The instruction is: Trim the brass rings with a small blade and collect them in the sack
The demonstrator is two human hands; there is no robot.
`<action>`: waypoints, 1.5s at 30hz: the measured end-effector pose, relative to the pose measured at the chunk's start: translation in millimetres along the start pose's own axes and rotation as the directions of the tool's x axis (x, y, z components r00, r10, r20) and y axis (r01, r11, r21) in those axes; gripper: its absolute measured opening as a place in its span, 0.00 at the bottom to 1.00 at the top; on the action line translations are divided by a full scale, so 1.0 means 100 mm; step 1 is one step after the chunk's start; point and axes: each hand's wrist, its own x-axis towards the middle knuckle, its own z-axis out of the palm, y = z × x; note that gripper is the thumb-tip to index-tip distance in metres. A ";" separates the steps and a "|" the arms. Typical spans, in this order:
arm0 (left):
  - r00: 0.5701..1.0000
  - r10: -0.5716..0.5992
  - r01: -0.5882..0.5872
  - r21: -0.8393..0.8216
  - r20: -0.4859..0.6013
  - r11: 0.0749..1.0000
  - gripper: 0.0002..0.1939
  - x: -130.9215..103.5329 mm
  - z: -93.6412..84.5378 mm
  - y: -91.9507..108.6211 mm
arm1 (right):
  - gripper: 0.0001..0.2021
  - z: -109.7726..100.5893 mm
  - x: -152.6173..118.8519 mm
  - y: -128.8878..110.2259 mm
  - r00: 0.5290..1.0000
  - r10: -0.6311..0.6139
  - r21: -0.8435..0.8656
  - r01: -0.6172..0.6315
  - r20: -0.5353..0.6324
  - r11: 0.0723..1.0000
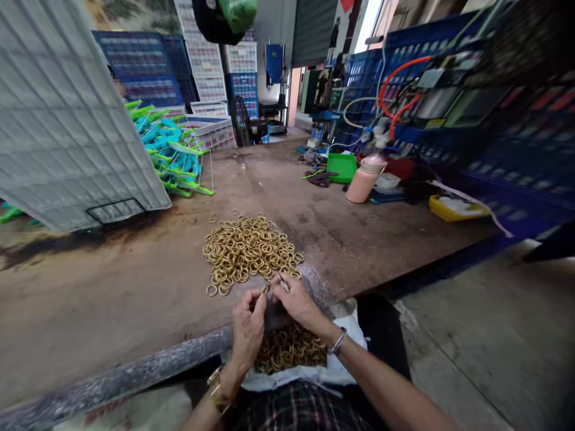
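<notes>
Likely for reach, rings (249,248) lie near the workbench's front edge (184,357); left hand (248,326) pinches one, whether right hand (300,301) does is unclear.

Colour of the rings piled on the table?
Gold, brass-like: the ring pile shows best in the head view.

Your rings (246,250) are metal with a soft shine; your table (162,281) is matt and rough, possibly wood; the green tray (342,168) is smooth plastic; your shirt (309,412) is matt cloth.
</notes>
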 end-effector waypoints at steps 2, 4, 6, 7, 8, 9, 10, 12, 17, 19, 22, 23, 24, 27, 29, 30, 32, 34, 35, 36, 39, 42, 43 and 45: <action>0.999 0.052 -0.052 0.047 0.010 0.998 0.08 0.00 -0.01 -0.02 | 0.08 0.00 0.00 -0.04 0.998 -0.063 -0.055 0.064 0.006 0.996; 0.997 0.080 -0.082 0.068 0.022 0.994 0.08 -0.01 -0.02 -0.03 | 0.07 0.01 0.02 -0.06 0.994 -0.107 -0.096 0.107 0.005 0.990; 0.996 0.087 -0.090 0.067 0.037 0.994 0.08 -0.02 -0.02 -0.02 | 0.06 0.03 0.04 -0.04 0.990 -0.140 -0.133 0.138 -0.006 0.981; 0.996 0.081 -0.083 0.054 0.039 0.995 0.08 -0.02 -0.01 -0.02 | 0.06 0.04 0.06 -0.03 0.990 -0.140 -0.134 0.136 -0.016 0.982; 0.997 0.071 -0.073 0.029 0.039 0.997 0.08 -0.02 -0.01 -0.01 | 0.06 0.05 0.07 -0.01 0.991 -0.129 -0.124 0.125 -0.029 0.984; 0.998 0.055 -0.055 -0.005 0.043 0.998 0.09 -0.03 -0.01 0.00 | 0.05 0.06 0.08 0.01 0.992 -0.118 -0.112 0.113 -0.042 0.987; 0.998 0.029 -0.027 -0.047 0.052 0.999 0.09 -0.03 -0.01 0.00 | 0.05 0.07 0.09 0.03 0.992 -0.115 -0.103 0.109 -0.051 0.989; 0.993 -0.064 0.078 -0.144 0.097 0.986 0.11 -0.04 -0.01 0.00 | 0.05 0.07 0.09 0.05 0.990 -0.126 -0.101 0.120 -0.060 0.988; 0.918 -0.283 0.369 -0.339 0.276 0.865 0.15 -0.04 -0.02 -0.03 | 0.06 0.08 0.08 0.04 0.983 -0.173 -0.170 0.162 -0.055 0.972; 0.912 -0.283 0.386 -0.392 0.296 0.835 0.15 -0.04 -0.02 -0.05 | 0.07 0.07 0.08 0.03 0.979 -0.201 -0.208 0.189 -0.040 0.960; 0.919 -0.266 0.376 -0.443 0.291 0.814 0.15 -0.04 -0.02 -0.07 | 0.08 0.04 0.06 -0.01 0.977 -0.213 -0.308 0.201 -0.005 0.930; 0.923 -0.260 0.368 -0.455 0.284 0.811 0.15 -0.04 -0.02 -0.07 | 0.08 0.02 0.05 -0.01 0.978 -0.208 -0.369 0.194 0.002 0.909; 0.927 -0.254 0.360 -0.462 0.276 0.810 0.15 -0.04 -0.02 -0.08 | 0.08 0.00 0.04 -0.02 0.979 -0.203 -0.442 0.187 0.011 0.877; 0.934 -0.242 0.341 -0.451 0.263 0.825 0.15 -0.04 -0.03 -0.09 | 0.12 -0.04 -0.02 -0.01 0.974 -0.207 -0.628 0.215 0.087 0.748; 0.936 -0.234 0.330 -0.427 0.262 0.842 0.15 -0.05 -0.03 -0.09 | 0.13 -0.04 -0.05 0.00 0.968 -0.193 -0.693 0.251 0.163 0.676; 0.937 -0.230 0.324 -0.415 0.262 0.850 0.15 -0.05 -0.03 -0.09 | 0.12 -0.03 -0.06 0.01 0.965 -0.180 -0.715 0.262 0.191 0.648; 0.939 -0.227 0.317 -0.394 0.258 0.863 0.15 -0.05 -0.02 -0.09 | 0.11 -0.01 -0.07 0.02 0.963 -0.153 -0.749 0.269 0.221 0.606; 0.939 -0.228 0.316 -0.387 0.257 0.866 0.15 -0.05 -0.01 -0.09 | 0.11 0.00 -0.07 0.01 0.960 -0.138 -0.761 0.276 0.242 0.587; 0.940 -0.227 0.314 -0.385 0.256 0.868 0.15 -0.04 -0.01 -0.09 | 0.11 0.01 -0.07 0.01 0.958 -0.133 -0.761 0.283 0.254 0.584; 0.942 -0.223 0.309 -0.385 0.253 0.869 0.15 -0.04 -0.01 -0.09 | 0.11 0.01 -0.07 0.00 0.956 -0.124 -0.761 0.287 0.265 0.583; 0.948 -0.209 0.290 -0.383 0.240 0.877 0.15 -0.05 0.00 -0.09 | 0.12 0.02 -0.07 -0.02 0.951 -0.079 -0.760 0.288 0.300 0.582; 0.949 -0.219 0.293 -0.378 0.227 0.878 0.16 -0.08 -0.02 -0.05 | 0.12 0.02 -0.03 0.02 0.955 -0.059 -0.761 0.268 0.290 0.590; 0.950 -0.217 0.290 -0.383 0.223 0.877 0.16 -0.10 -0.02 -0.02 | 0.13 0.02 -0.01 0.04 0.960 -0.063 -0.762 0.255 0.272 0.595; 0.954 -0.194 0.275 -0.415 0.227 0.867 0.16 -0.12 -0.04 0.04 | 0.13 0.01 0.05 0.10 0.971 -0.071 -0.762 0.223 0.227 0.608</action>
